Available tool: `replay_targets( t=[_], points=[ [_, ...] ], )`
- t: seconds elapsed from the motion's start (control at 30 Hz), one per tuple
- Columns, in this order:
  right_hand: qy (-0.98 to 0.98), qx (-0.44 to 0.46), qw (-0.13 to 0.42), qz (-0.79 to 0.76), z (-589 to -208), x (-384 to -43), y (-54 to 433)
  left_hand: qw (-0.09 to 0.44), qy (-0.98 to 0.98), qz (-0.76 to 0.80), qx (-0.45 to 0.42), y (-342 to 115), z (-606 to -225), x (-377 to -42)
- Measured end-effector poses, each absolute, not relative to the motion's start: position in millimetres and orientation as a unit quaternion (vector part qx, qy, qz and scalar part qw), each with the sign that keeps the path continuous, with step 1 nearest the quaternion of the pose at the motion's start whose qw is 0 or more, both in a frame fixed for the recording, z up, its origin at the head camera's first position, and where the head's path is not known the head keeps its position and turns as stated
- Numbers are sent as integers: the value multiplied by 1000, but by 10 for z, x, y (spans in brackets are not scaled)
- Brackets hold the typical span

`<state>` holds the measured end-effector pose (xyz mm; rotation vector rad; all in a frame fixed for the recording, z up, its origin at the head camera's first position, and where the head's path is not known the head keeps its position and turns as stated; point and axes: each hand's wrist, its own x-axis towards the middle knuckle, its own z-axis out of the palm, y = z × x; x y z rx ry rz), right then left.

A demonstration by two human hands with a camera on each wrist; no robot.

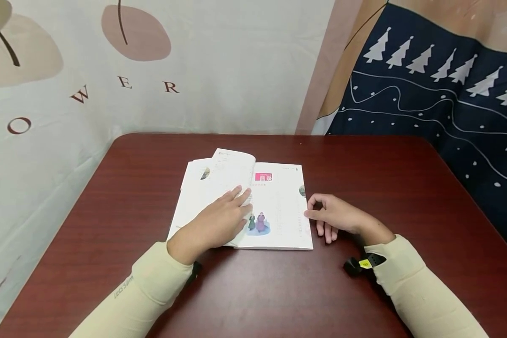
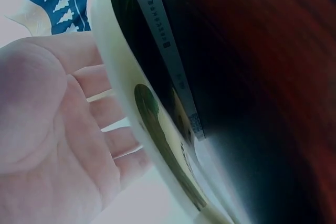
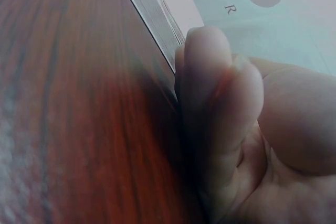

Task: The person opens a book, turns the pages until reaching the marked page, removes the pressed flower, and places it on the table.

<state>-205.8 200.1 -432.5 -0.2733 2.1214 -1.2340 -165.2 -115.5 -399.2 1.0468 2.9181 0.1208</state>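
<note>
An open book (image 1: pixel 285 202) lies on the table, its right page printed with a pink heading block and two small robed figures. My left hand (image 1: pixel 219 218) rests on the left-hand pages with fingers spread, tips near the gutter. In the left wrist view, the palm of that hand (image 2: pixel 63 114) faces a curved, bent-up part of the book (image 2: pixel 126 77). At the book's right edge, my right hand (image 1: pixel 335 216) pinches the page edge between thumb and index finger; its other fingers hang toward the tabletop. The right wrist view hides the pinch behind the nearer fingers (image 3: pixel 207 56).
The dark red-brown table (image 1: pixel 270 291) extends around the book. A pale printed curtain (image 1: pixel 236 70) hangs behind it, and a navy cloth with white trees (image 1: pixel 426 94) hangs at the right. A black wrist device (image 1: pixel 355 266) sits under the right cuff.
</note>
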Motion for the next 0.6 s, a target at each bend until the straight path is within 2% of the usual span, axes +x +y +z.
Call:
replay_targets(
  t=[0.17, 0.6],
  points=[
    [813, -105, 322, -473, -4312, -2062, 2003, 22, 945, 37, 325, -1150, -3976, -1638],
    [812, -111, 325, -473, -4371, -2057, 2024, 69, 956, 30, 285, -1146, -3962, -1613]
  ],
)
